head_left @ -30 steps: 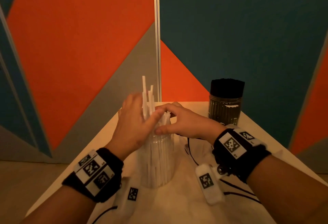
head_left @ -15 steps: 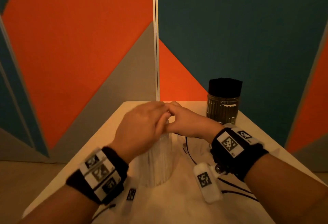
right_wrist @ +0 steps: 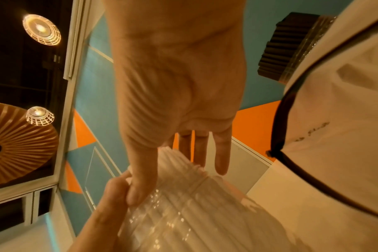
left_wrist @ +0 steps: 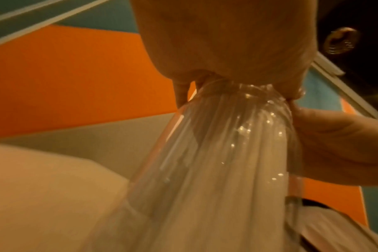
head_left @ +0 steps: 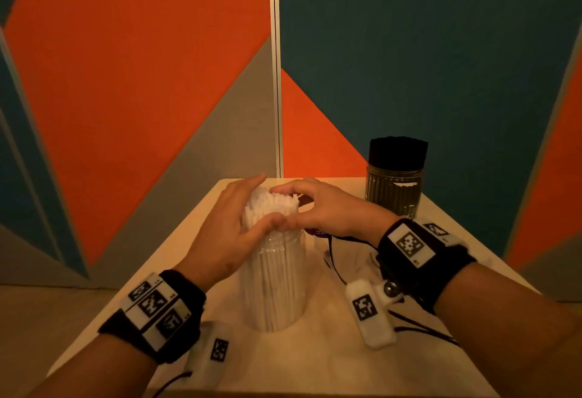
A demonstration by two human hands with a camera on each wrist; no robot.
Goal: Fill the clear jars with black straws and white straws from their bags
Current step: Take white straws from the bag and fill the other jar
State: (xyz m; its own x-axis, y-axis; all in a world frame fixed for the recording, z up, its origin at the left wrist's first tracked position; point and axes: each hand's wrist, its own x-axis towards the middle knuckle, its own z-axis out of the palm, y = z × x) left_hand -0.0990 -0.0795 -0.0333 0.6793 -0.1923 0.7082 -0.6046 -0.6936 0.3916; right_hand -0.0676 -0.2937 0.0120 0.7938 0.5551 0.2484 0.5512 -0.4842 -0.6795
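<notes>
Both hands (head_left: 277,218) apparently cupping white straws (head_left: 271,205) atop jar (head_left: 277,287).

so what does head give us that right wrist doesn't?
Head only: both wristbands, the whole near jar standing on the table, and the tag block beside it.
Right wrist only: ceiling lamps and the right hand's palm side.
Both: white straws bunched in the jar mouth, the left hand meeting the right there, and the black-straw jar.
</notes>
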